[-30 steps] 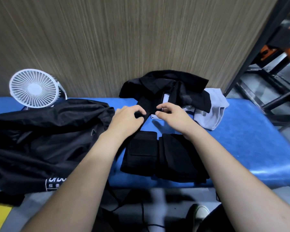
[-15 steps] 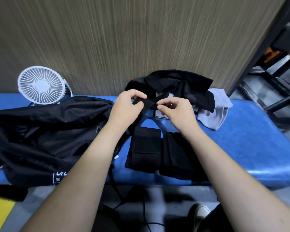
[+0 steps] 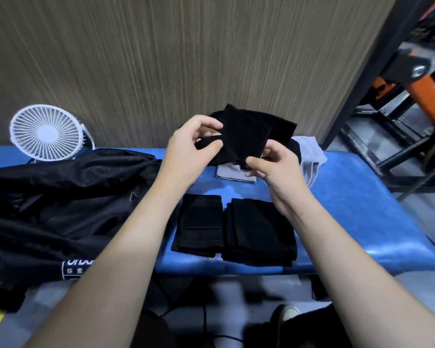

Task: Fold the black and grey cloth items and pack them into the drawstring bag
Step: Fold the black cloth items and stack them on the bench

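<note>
I hold a black cloth (image 3: 244, 136) up above the blue bench (image 3: 362, 209). My left hand (image 3: 191, 149) pinches its left edge, and my right hand (image 3: 274, 169) pinches its lower right corner. Behind it the rest of the black pile (image 3: 284, 126) is mostly hidden. A grey cloth (image 3: 310, 156) lies at the back right, and a folded grey piece (image 3: 234, 173) lies under my hands. Two folded black stacks sit near the front edge, one on the left (image 3: 199, 224) and one on the right (image 3: 259, 232). The black drawstring bag (image 3: 60, 204) sprawls over the bench's left part.
A small white fan (image 3: 47, 133) stands at the back left against a wood-grain wall. Black metal shelving with orange parts (image 3: 397, 96) rises on the right. A shoe (image 3: 286, 315) and cables show on the floor below the bench.
Both hands have lifted the black cloth off the pile and raised it above the bench. The folded grey piece beneath is now uncovered.
</note>
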`<control>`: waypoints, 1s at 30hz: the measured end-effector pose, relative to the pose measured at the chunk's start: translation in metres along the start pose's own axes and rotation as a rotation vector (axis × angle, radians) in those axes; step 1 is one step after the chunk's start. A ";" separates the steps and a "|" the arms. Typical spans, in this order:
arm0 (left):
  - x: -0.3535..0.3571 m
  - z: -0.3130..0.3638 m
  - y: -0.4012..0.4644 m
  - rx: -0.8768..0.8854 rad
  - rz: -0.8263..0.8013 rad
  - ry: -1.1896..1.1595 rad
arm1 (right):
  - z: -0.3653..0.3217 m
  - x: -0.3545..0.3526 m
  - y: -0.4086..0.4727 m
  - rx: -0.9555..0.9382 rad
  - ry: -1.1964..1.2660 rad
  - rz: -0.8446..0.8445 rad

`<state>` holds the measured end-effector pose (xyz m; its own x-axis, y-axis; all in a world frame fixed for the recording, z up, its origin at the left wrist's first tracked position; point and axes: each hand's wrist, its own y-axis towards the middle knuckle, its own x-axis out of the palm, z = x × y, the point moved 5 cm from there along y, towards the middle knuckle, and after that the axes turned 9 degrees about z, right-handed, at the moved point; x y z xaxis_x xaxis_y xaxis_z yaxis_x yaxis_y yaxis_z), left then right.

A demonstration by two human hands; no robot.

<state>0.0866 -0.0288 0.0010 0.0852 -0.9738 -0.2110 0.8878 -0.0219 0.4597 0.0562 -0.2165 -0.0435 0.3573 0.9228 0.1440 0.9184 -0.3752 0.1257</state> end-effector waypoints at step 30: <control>0.066 -0.016 -0.027 -0.369 -0.487 -0.090 | -0.031 -0.071 -0.012 -0.084 -0.145 0.148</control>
<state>0.0753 -0.0891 -0.0393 -0.3937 -0.8872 -0.2406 0.9144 -0.4049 -0.0034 0.0146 -0.2806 -0.0248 0.5136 0.8577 0.0254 0.8387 -0.5080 0.1961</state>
